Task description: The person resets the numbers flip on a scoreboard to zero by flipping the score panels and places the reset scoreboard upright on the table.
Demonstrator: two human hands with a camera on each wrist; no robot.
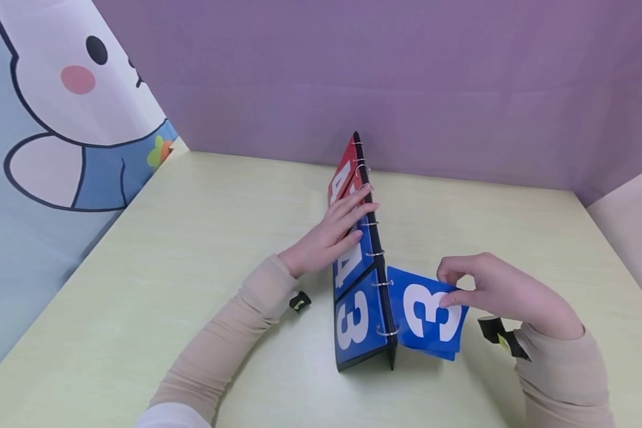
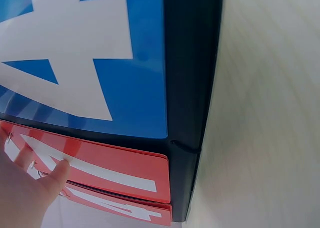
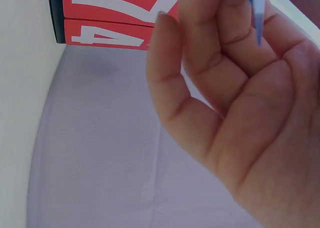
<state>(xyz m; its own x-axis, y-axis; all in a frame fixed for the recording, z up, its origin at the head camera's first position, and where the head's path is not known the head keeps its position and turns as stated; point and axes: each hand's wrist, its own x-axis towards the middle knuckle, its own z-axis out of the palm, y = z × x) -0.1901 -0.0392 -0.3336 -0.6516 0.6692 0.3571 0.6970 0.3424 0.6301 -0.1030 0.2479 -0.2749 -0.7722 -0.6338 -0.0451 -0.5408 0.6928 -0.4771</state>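
A tent-shaped flip scoreboard [image 1: 389, 312] stands on the table with its ringed spine running away from me. Red number cards [image 2: 115, 173] hang at its far part and blue ones at the near part. My left hand [image 1: 334, 232] rests across the left face, its extended fingers reaching the spine by the middle rings. On the right side, my right hand [image 1: 492, 288] pinches the outer edge of a blue card with a white 3 [image 1: 417, 309] between thumb and fingers. That card swings out from its rings, with more blue card showing beneath. Another blue 3 [image 1: 361, 321] lies on the left face.
The pale table [image 1: 203, 238] extends on both sides of the scoreboard. A purple cloth [image 1: 380, 77] hangs behind the far edge, and a cartoon-printed cloth [image 1: 43, 249] is at the left. Small black pieces [image 1: 299, 302] sit at both wrists.
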